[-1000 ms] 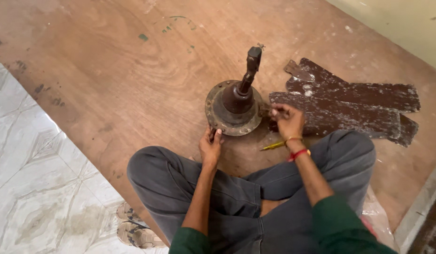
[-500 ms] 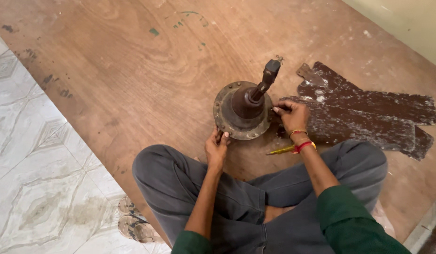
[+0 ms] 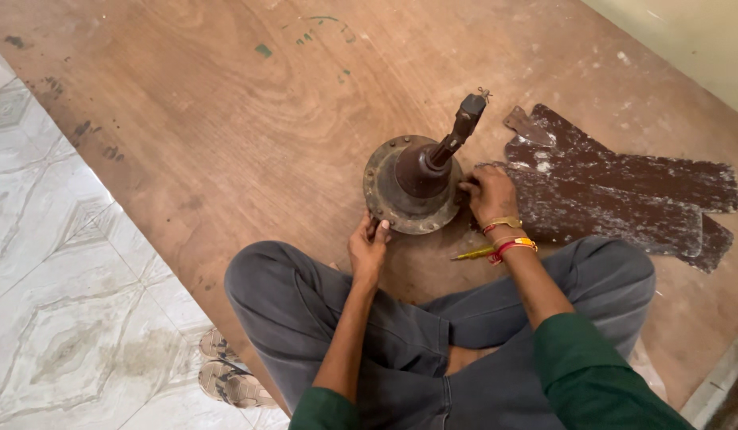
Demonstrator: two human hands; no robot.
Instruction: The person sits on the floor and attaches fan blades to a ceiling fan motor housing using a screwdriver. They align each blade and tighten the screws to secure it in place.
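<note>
A round, rusty ceiling fan motor (image 3: 413,187) with a dark rod standing up from its middle rests on a brown plywood sheet (image 3: 225,119) in front of my crossed legs. My left hand (image 3: 369,243) grips the motor's near rim, fingers curled over the edge. My right hand (image 3: 488,195), with bangles and a red thread at the wrist, presses against the motor's right side. A yellow-handled screwdriver (image 3: 474,254) lies on the plywood just under my right wrist.
Several dark brown, dusty fan blades (image 3: 616,191) lie stacked to the right of the motor. Pale patterned floor tiles (image 3: 58,279) run along the left of the plywood. A sandal (image 3: 229,382) sits by my left knee. A light wall edge (image 3: 687,40) is at top right.
The view has shifted slightly; both hands stay on the motor. The right hand has moved a little closer against the motor's side.
</note>
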